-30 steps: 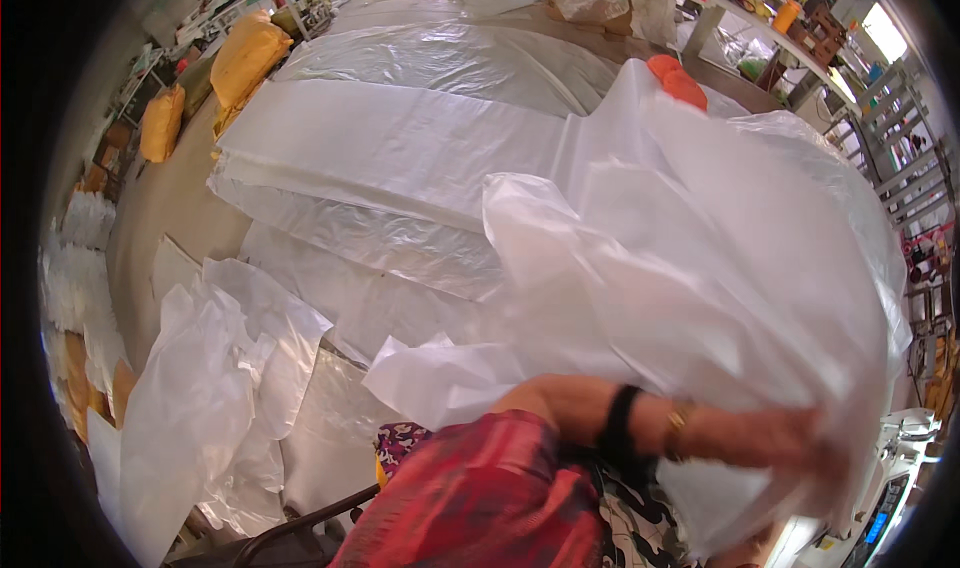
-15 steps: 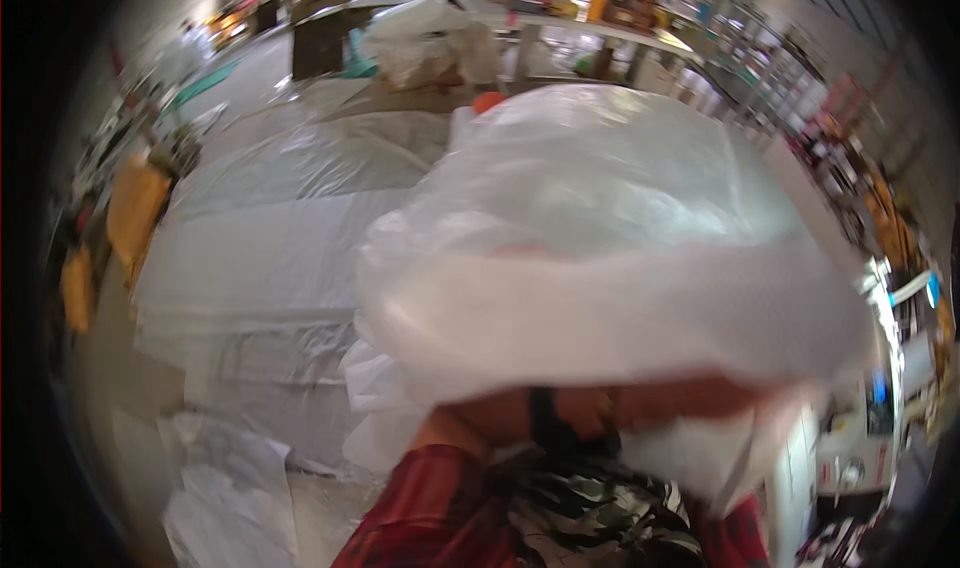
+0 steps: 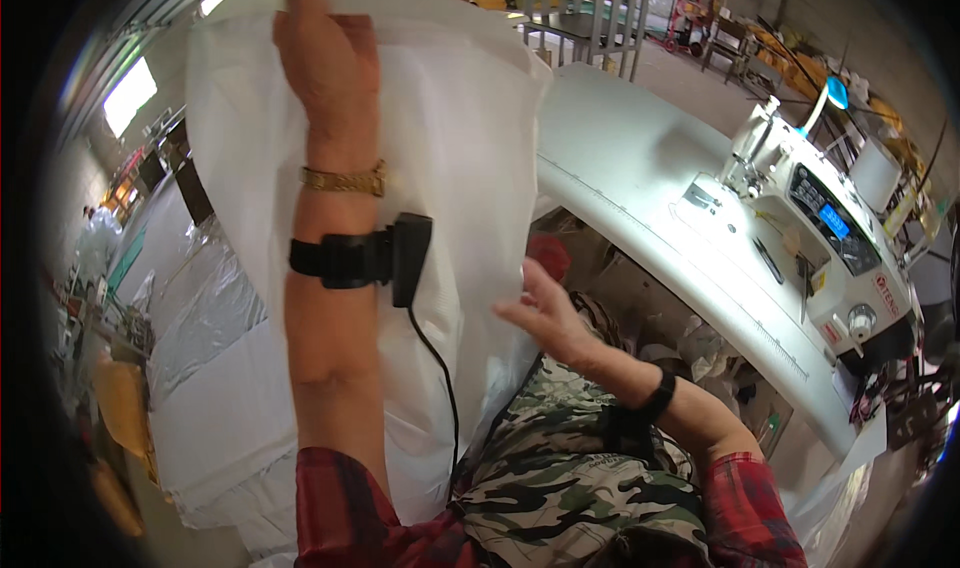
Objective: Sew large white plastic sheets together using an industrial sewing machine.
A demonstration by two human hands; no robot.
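Note:
A large white woven-looking sheet (image 3: 460, 158), perhaps a bag, stands raised in front of me on the left, reaching from the top edge down to my lap. My left hand (image 3: 328, 58) is lifted high against it, closed on its upper part; the fingertips are blurred and partly cut off. On that forearm sit a gold bracelet (image 3: 343, 180) and a black strapped device (image 3: 408, 260) with a cable. Lower down, my right hand (image 3: 553, 316) is beside the sheet's right edge, thumb and fingers apart, with nothing seen in it.
To the right stands a pale sewing table (image 3: 650, 183) carrying a white sewing machine (image 3: 840, 233) with a lit display. Small dark tweezers (image 3: 768, 260) lie near its needle. White sheets (image 3: 215, 408) cover a surface at left. A metal rack (image 3: 590, 23) is behind.
My view has turned right, bringing in the sewing machine. The white sheet, bunched across the middle before, now stands upright at left. My left arm has come up and my right hand has come into sight.

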